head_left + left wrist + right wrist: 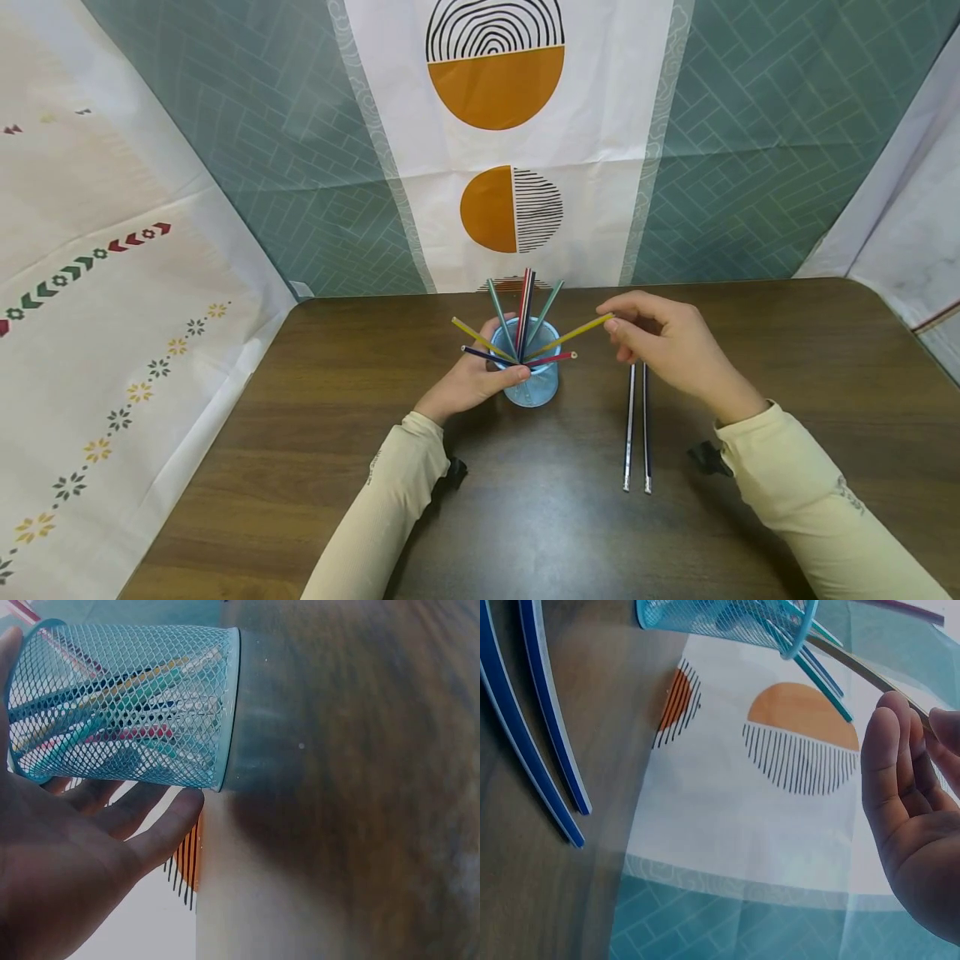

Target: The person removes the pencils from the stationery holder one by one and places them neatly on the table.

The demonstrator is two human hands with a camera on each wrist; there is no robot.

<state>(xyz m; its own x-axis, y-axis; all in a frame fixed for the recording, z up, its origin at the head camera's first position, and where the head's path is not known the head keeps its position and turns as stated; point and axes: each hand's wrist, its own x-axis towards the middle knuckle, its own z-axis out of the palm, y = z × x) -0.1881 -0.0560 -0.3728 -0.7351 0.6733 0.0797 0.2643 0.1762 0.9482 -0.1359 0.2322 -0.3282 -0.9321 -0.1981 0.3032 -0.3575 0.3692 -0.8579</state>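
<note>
A light blue mesh pencil cup stands on the table with several pencils fanned out of its mouth. My left hand holds the cup from its left side, thumb at the front rim; the left wrist view shows the fingers along the mesh wall. My right hand pinches the outer end of a yellow pencil between thumb and fingertips. That pencil slants out of the cup to the right, its lower end inside. Green, red, dark blue and another yellow pencil lean around the rim.
Two dark blue striped pencils lie side by side on the brown wooden table, right of the cup and below my right hand. Behind the table's far edge hangs a patterned cloth. A white cloth borders the left side.
</note>
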